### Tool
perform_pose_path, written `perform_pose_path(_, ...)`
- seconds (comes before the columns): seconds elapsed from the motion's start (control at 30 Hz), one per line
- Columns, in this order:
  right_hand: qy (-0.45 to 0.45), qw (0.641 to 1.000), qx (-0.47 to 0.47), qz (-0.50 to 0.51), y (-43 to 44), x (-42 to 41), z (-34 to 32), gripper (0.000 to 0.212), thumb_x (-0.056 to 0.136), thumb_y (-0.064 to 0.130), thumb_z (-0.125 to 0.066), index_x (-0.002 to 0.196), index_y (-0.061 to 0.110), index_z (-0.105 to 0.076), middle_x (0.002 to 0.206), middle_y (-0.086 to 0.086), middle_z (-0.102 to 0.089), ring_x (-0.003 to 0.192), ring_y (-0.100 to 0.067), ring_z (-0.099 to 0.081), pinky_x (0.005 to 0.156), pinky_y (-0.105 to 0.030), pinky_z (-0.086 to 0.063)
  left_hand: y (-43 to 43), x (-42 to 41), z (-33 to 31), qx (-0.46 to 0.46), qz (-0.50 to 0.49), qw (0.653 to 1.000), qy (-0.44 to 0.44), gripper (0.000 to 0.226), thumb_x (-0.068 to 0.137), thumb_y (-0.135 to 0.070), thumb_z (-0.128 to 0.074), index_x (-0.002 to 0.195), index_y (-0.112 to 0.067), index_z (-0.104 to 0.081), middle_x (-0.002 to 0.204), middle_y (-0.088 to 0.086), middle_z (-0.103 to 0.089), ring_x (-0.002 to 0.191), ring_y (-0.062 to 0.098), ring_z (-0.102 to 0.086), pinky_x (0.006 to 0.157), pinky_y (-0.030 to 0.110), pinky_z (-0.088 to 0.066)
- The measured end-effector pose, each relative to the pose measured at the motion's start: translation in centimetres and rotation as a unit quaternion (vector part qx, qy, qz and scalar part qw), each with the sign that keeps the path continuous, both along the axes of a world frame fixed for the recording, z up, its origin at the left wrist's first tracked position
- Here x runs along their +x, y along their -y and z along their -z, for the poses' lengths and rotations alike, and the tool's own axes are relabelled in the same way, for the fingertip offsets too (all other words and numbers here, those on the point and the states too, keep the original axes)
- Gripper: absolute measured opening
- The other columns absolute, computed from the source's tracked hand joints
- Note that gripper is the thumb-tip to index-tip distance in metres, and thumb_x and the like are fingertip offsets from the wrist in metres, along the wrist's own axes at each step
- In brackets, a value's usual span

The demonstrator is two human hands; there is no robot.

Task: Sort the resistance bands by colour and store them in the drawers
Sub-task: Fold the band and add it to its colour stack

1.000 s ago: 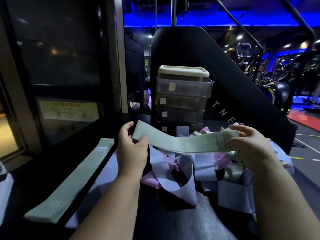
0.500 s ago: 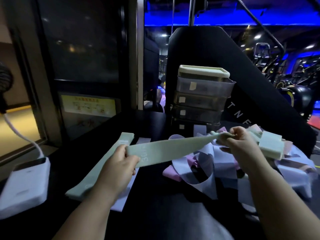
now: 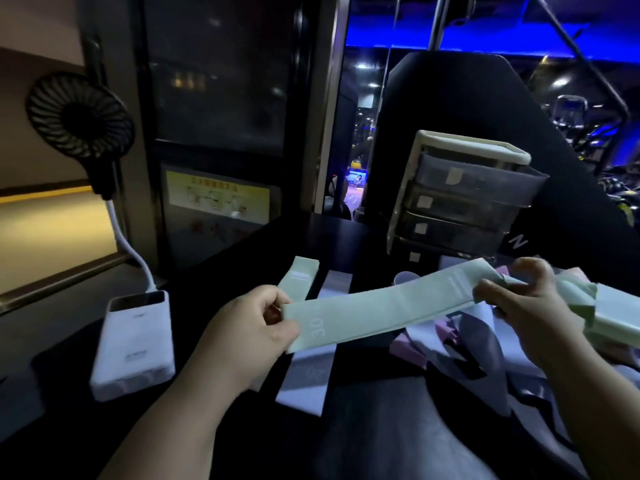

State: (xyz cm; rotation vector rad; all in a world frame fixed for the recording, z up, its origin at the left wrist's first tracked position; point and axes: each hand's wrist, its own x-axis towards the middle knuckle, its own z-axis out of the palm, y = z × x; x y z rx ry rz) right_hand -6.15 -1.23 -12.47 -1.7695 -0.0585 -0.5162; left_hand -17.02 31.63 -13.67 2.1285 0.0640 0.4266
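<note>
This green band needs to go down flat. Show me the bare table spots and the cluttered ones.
Bare table lies between the power bank and the flat green band, and behind the lavender band up to the drawer unit. Crowded: the tangled pile on the right, before the drawers.

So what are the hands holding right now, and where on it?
A green band, held out flat: the left hand pinches its left end, the right hand its right end.
</note>
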Motion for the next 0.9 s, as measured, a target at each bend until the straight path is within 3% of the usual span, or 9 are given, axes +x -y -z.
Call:
perform_pose_path(0.1, 0.016, 0.999, -0.032, -0.022, -2.1, 0.3, -1.0, 0.037, 0.085, 0.002, -0.067, 0.080, 0.034, -0.049, 0.073, -0.010, -0.062, 0.073, -0.025, -0.048, 0.059, -0.034, -0.034, -1.4, -0.5, 0.2, 0.009, -0.007, 1.000, 0.001, 0.018, 0.079, -0.017, -0.066, 0.082, -0.029, -0.054, 0.062, -0.010, -0.059, 0.057, 0.010, -0.054, 0.059, 0.029, -0.042)
perform_pose_path(0.2, 0.028, 0.996, -0.083, -0.029, -4.8, 1.3, -2.1, 0.040, 0.081, 0.002, -0.064, 0.069, 0.040, -0.063, 0.071, -0.008, -0.057, 0.066, -0.024, -0.050, 0.062, -0.034, -0.041, -2.7, -1.1, 0.1, 0.039, -0.014, 0.999, -0.001, 0.019, 0.081, -0.019, -0.064, 0.085, -0.031, -0.049, 0.064, -0.006, -0.056, 0.059, 0.012, -0.053, 0.057, 0.030, -0.040)
perform_pose_path(0.3, 0.016, 0.994, -0.101, -0.037, -7.8, 3.2, -3.1, 0.036, 0.085, -0.001, -0.063, 0.065, 0.029, -0.068, 0.063, -0.002, -0.057, 0.054, -0.013, -0.049, 0.059, -0.029, -0.043, -4.1, -1.7, 0.1, 0.051, -0.026, 0.998, -0.007, 0.014, 0.084, -0.022, -0.061, 0.083, -0.031, -0.051, 0.066, -0.005, -0.058, 0.060, 0.011, -0.054, 0.057, 0.029, -0.040)
perform_pose_path(0.37, 0.008, 0.994, -0.104, -0.038, -9.9, 4.4, -3.7, 0.034, 0.084, 0.002, -0.064, 0.062, 0.028, -0.070, 0.060, -0.001, -0.055, 0.055, -0.017, -0.049, 0.060, -0.033, -0.043, -4.9, -2.0, 0.0, 0.047, -0.034, 0.998, -0.010, 0.010, 0.087, -0.023, -0.058, 0.081, -0.029, -0.052, 0.066, -0.004, -0.059, 0.062, 0.012, -0.056, 0.059, 0.031, -0.042)
perform_pose_path(0.47, 0.003, 0.995, -0.096, -0.033, -12.8, 6.0, -4.2, 0.029, 0.086, 0.006, -0.063, 0.065, 0.026, -0.068, 0.060, 0.001, -0.058, 0.057, -0.017, -0.053, 0.062, -0.033, -0.048, -5.9, -2.4, 0.0, 0.038, -0.047, 0.998, -0.015, 0.009, 0.089, -0.025, -0.057, 0.081, -0.027, -0.053, 0.069, -0.003, -0.063, 0.070, 0.016, -0.063, 0.065, 0.035, -0.048)
perform_pose_path(0.57, 0.004, 0.997, -0.073, -0.031, -15.0, 7.3, -4.1, 0.022, 0.083, 0.005, -0.066, 0.070, 0.022, -0.071, 0.062, 0.004, -0.062, 0.061, -0.017, -0.058, 0.064, -0.031, -0.052, -6.5, -2.7, 0.2, 0.039, -0.053, 0.997, -0.026, 0.010, 0.087, -0.026, -0.059, 0.078, -0.027, -0.055, 0.069, -0.006, -0.062, 0.066, 0.014, -0.059, 0.057, 0.028, -0.042)
perform_pose_path(0.7, -0.011, 0.999, -0.034, -0.038, -17.5, 8.6, -3.5, 0.010, 0.085, 0.007, -0.070, 0.089, 0.016, -0.073, 0.068, 0.002, -0.063, 0.055, -0.008, -0.056, 0.046, -0.014, -0.044, -7.0, -2.9, 0.3, 0.038, -0.061, 0.997, -0.041, 0.009, 0.083, -0.025, -0.062, 0.076, -0.026, -0.057, 0.070, -0.007, -0.060, 0.065, 0.009, -0.055, 0.057, 0.024, -0.038)
perform_pose_path(0.8, -0.024, 0.998, -0.017, -0.047, -19.1, 9.7, -2.8, 0.014, 0.084, 0.004, -0.072, 0.082, 0.018, -0.073, 0.079, -0.001, -0.067, 0.066, -0.008, -0.062, 0.060, -0.017, -0.051, -7.1, -3.2, 0.3, 0.036, -0.056, 0.997, -0.044, 0.010, 0.082, -0.026, -0.064, 0.081, -0.029, -0.054, 0.069, -0.008, -0.063, 0.065, 0.007, -0.058, 0.058, 0.025, -0.041)
perform_pose_path(0.9, -0.023, 0.998, -0.028, -0.047, -20.2, 10.9, -2.0, 0.022, 0.082, 0.004, -0.073, 0.071, 0.023, -0.070, 0.084, -0.004, -0.069, 0.072, -0.014, -0.065, 0.069, -0.026, -0.055, -7.1, -3.5, 0.5, 0.068, -0.057, 0.995, -0.045, 0.019, 0.082, -0.035, -0.064, 0.088, -0.037, -0.047, 0.070, -0.019, -0.066, 0.070, 0.005, -0.062, 0.071, 0.026, -0.049)
